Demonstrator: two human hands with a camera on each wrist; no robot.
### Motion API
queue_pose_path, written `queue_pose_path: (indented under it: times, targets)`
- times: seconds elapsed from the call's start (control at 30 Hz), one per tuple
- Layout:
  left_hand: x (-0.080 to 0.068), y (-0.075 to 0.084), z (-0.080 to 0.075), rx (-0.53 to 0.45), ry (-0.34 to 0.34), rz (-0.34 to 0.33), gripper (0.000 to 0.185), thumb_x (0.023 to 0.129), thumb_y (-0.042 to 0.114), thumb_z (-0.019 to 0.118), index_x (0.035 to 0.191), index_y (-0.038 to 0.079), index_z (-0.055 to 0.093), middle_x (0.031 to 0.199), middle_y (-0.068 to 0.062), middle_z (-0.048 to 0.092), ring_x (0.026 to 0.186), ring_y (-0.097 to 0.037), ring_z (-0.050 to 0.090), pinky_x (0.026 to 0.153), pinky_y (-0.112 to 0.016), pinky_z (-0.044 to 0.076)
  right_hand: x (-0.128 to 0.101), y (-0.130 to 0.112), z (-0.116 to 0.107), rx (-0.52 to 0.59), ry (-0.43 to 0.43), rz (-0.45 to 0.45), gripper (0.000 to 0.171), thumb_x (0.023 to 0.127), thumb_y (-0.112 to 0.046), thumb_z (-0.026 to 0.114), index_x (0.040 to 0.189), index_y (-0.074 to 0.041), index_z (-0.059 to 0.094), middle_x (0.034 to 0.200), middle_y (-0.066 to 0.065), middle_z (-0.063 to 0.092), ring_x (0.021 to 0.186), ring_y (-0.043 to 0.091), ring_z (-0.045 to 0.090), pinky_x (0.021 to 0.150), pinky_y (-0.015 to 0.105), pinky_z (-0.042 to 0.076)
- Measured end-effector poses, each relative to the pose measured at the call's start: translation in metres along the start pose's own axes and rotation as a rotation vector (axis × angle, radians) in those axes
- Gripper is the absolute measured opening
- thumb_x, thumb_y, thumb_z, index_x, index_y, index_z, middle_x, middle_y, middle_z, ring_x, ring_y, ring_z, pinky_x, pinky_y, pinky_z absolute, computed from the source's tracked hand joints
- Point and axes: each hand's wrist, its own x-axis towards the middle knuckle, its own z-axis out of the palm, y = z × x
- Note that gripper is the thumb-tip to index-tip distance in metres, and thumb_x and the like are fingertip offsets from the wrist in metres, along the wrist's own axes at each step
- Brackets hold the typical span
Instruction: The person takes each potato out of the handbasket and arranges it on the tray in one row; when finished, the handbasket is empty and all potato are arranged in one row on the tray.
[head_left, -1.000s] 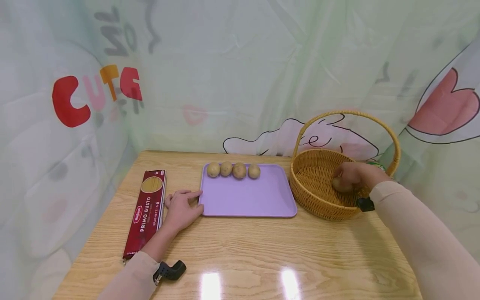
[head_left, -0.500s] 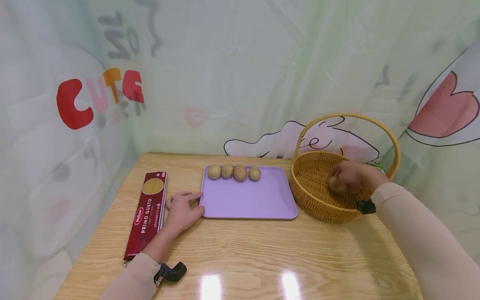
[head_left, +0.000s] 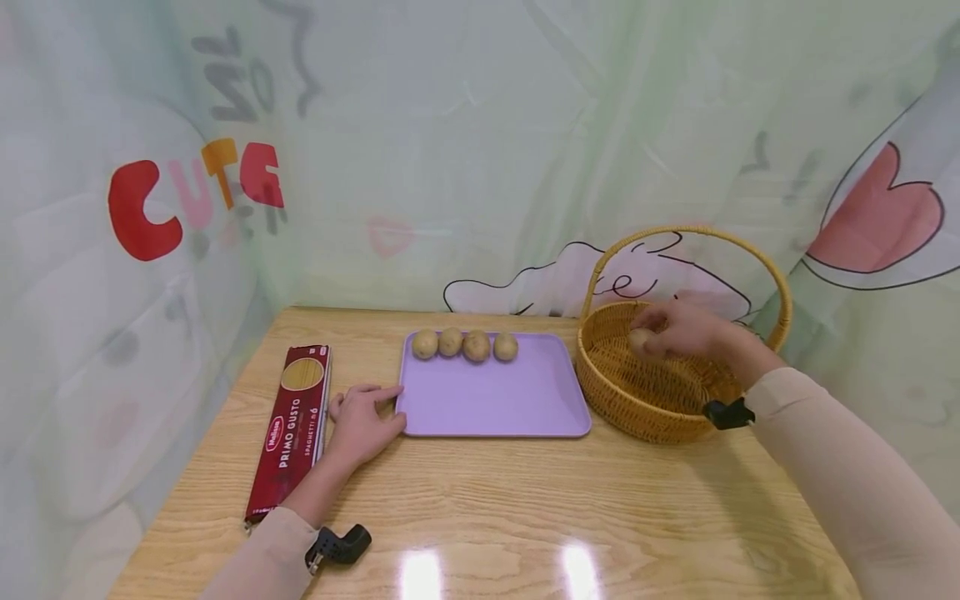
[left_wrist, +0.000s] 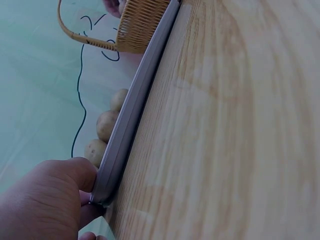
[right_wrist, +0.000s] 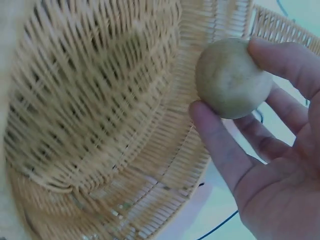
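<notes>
From my seat at the remote feed, I see the right hand [head_left: 678,329] holding a small round potato [head_left: 641,340] above the inside of the wicker basket [head_left: 645,408]; in the right wrist view the potato [right_wrist: 232,77] sits pinched between the thumb on its lower side and the fingertips [right_wrist: 280,57] curled over its top, clear of the woven wall behind it. The basket has a tall hoop handle [head_left: 690,233], and I can make out nothing else lying in its bottom. The left hand [head_left: 360,421] rests flat on the wooden table [head_left: 487,517] with relaxed, straight fingers, the fingertips touching the near left corner of the lilac tray [head_left: 495,404]; the left wrist view shows the thumb pressed against the tray's rim [left_wrist: 127,125]. On that tray, four potatoes [head_left: 464,344] sit in a row along the far edge, each touching its neighbour, while the tray stands just left of the basket, nearly touching it. To the left of the left hand lies a dark red spaghetti box [head_left: 288,429], lengthwise on the table, and I read "PRIMO GUSTO" and "SPAGHETTI" on it, with a small brand oval that is too small for me to read. On the curtain [head_left: 465,142] behind, red, pink and orange letters spell "CUTE" [head_left: 195,196].
</notes>
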Motion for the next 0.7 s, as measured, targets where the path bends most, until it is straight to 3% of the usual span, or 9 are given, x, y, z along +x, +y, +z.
queue_pose_path:
  times: [0.17,0.33,0.47,0.7]
  targets:
    - [0.000,0.000,0.000,-0.002,-0.004,0.003,0.045,0.074,0.021,0.072,0.117,0.011,0.072,0.116,-0.014,0.066,0.122,-0.030,0.046,0.105,-0.062,0.004,-0.002,-0.015,0.003,-0.037,0.081,-0.028,0.048,0.086,-0.028,0.073,0.127,-0.007,0.060,0.117,0.011,0.062,0.096,0.025,0.056,0.077,0.038,0.048]
    - [0.000,0.001,-0.002,-0.019,-0.005,0.005,0.044,0.073,0.020,0.073,0.117,0.010,0.073,0.116,-0.015,0.066,0.121,-0.030,0.047,0.105,-0.062,0.003,-0.003,-0.029,0.006,-0.042,0.108,-0.057,0.052,0.084,-0.041,0.074,0.127,-0.015,0.061,0.126,0.008,0.059,0.108,0.027,0.054,0.086,0.043,0.045]
    - [-0.001,0.002,-0.002,-0.021,-0.009,0.001,0.045,0.073,0.021,0.073,0.117,0.010,0.072,0.116,-0.016,0.065,0.122,-0.031,0.046,0.105,-0.062,0.003,0.001,-0.041,0.013,0.037,0.129,-0.074,0.054,0.082,-0.040,0.076,0.128,-0.016,0.060,0.125,0.006,0.058,0.110,0.026,0.052,0.087,0.042,0.043]
    - [-0.001,0.002,-0.002,-0.002,0.006,0.007,0.041,0.078,0.024,0.074,0.116,0.011,0.073,0.116,-0.015,0.067,0.121,-0.031,0.048,0.105,-0.063,0.005,0.015,-0.070,0.025,0.122,0.154,-0.069,0.052,0.081,-0.036,0.078,0.128,-0.021,0.061,0.119,0.004,0.059,0.100,0.024,0.055,0.081,0.038,0.047]
